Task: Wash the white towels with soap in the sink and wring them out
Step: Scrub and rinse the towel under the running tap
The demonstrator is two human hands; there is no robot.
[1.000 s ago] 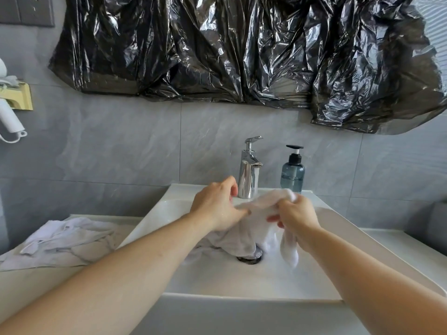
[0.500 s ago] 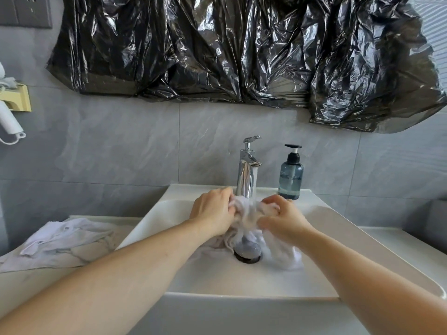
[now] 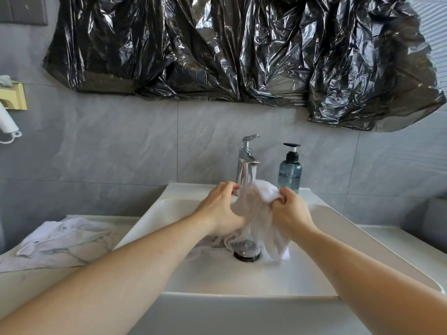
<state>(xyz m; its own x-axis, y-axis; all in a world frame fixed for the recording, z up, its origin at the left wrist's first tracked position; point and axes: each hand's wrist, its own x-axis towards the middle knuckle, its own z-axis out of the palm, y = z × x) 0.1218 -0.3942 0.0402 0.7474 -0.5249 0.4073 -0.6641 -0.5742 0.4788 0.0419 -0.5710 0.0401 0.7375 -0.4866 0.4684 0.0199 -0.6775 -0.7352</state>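
Observation:
A wet white towel [image 3: 258, 213] hangs bunched over the white sink [image 3: 338, 228], right under the chrome faucet [image 3: 246, 165], where water runs onto it. My left hand [image 3: 220, 211] grips the towel's left side. My right hand [image 3: 291, 211] grips its right side, fingers curled into the cloth. The towel's lower end trails down beside the drain [image 3: 246, 252]. A blue soap pump bottle [image 3: 290, 170] stands at the back of the sink, right of the faucet. More white towels [image 3: 58, 240] lie crumpled on the counter at the left.
Black plastic sheeting [image 3: 242, 49] covers the wall above the sink. A hair dryer in a yellow holder [image 3: 9, 110] hangs at the far left. The pale counter [image 3: 399, 240] runs on to the right of the sink.
Both hands have rubbed the towel together and now lift it higher under the faucet, with a bunch of cloth raised between them. Water now runs from the spout.

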